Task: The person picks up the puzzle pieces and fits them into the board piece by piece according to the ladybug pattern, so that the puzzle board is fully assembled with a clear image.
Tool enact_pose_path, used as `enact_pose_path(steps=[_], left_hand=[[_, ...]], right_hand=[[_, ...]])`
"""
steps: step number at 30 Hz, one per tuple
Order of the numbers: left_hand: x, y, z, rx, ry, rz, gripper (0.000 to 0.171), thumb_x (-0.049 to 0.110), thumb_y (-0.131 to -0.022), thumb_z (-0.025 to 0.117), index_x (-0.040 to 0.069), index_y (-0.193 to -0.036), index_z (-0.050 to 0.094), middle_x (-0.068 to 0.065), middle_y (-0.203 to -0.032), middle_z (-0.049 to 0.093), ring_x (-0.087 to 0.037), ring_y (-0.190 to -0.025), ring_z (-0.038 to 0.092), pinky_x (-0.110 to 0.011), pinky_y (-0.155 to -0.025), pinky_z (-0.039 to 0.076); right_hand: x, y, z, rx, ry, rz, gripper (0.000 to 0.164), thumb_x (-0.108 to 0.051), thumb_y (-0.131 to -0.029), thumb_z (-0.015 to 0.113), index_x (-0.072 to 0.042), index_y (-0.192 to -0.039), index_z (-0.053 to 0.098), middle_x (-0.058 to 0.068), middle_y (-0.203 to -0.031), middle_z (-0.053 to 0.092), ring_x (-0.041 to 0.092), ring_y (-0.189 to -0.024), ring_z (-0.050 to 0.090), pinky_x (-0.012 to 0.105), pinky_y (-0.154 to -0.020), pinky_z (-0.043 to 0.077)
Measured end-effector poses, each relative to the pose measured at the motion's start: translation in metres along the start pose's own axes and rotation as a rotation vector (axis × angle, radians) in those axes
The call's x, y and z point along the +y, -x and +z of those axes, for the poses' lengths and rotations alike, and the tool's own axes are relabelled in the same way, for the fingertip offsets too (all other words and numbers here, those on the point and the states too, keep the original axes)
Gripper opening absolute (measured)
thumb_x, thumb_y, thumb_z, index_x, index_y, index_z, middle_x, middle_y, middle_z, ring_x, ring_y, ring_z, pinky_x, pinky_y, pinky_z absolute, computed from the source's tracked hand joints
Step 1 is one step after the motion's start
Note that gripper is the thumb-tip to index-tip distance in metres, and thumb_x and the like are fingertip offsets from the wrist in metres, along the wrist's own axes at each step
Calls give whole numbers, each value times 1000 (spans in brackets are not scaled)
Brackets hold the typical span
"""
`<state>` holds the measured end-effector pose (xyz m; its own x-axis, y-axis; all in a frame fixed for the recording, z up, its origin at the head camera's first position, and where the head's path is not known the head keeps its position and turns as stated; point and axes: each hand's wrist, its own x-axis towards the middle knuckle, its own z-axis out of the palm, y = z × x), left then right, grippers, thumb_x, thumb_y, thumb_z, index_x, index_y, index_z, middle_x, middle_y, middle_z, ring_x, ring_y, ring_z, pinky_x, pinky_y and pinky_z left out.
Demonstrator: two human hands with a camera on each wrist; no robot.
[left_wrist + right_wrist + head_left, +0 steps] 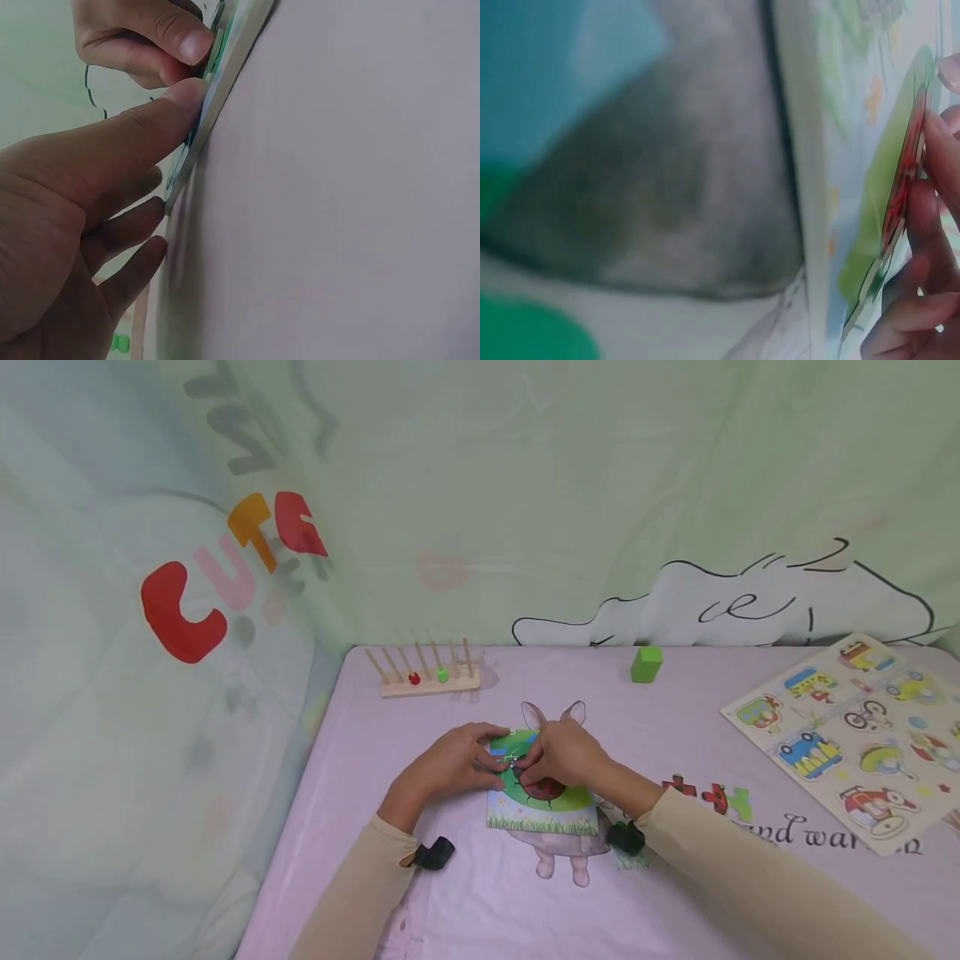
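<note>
A ladybug puzzle board [540, 822] with a green and blue picture lies on the pink cloth in the head view. My left hand [457, 760] is at its left side; in the left wrist view the thumb [184, 97] touches the picture face and other fingertips meet the board's edge. With bent fingers, my right hand [566, 752] pinches a puzzle piece at the ladybug's head, partly hidden by the fingers. Red ladybug pieces [907, 169] show beside the right fingertips in the right wrist view. Both hands work close together over the board.
Loose red and green puzzle pieces [726, 800] lie right of the board. Behind stand a wooden peg rack [431, 687] with red and green beads and a green block [647, 665]. A vehicle picture board [840, 727] lies at the right. Printed curtains hang behind and left.
</note>
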<state>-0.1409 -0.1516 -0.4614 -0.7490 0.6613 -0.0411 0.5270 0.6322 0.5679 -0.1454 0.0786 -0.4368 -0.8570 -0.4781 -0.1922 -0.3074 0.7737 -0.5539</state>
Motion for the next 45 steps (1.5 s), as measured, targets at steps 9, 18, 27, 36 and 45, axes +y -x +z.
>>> enact_pose_path(steps=[9,18,27,36,45], left_hand=[[0,-4,0,-13,-12,-3,31,32,-81,88,15,-106,82,-3,-148,58,-21,-137,52,-36,-113,42],[-2,-7,1,-16,14,-18,26,33,-79,89,16,-98,84,-1,-146,59,-21,-131,53,-37,-109,43],[-8,-5,3,20,47,6,25,34,-79,89,15,-94,84,0,-144,60,-20,-129,53,-38,-108,44],[-6,-9,1,54,33,8,19,31,-78,90,15,-88,85,-1,-140,63,-20,-126,57,-38,-107,44],[-4,-9,-1,34,15,-6,18,28,-81,88,16,-94,85,-1,-143,63,-22,-129,57,-39,-108,45]], right_hand=[[7,-5,-3,-32,17,-43,15,-32,-72,93,-24,-82,85,-8,-76,78,16,-82,70,28,-65,54],[11,-7,-4,-68,-11,-47,16,-33,-71,93,-24,-82,85,-8,-78,78,12,-81,70,27,-67,54],[17,-7,-8,-122,-13,-124,18,-28,-78,89,-24,-95,85,-6,-90,79,8,-86,65,24,-69,50],[34,0,-18,-87,-38,-293,17,-23,-83,85,-20,-100,85,-9,-89,78,1,-78,59,21,-67,46],[63,27,-43,-17,-105,-208,11,-22,-85,84,-21,-96,85,-14,-87,75,2,-76,57,22,-70,47]])
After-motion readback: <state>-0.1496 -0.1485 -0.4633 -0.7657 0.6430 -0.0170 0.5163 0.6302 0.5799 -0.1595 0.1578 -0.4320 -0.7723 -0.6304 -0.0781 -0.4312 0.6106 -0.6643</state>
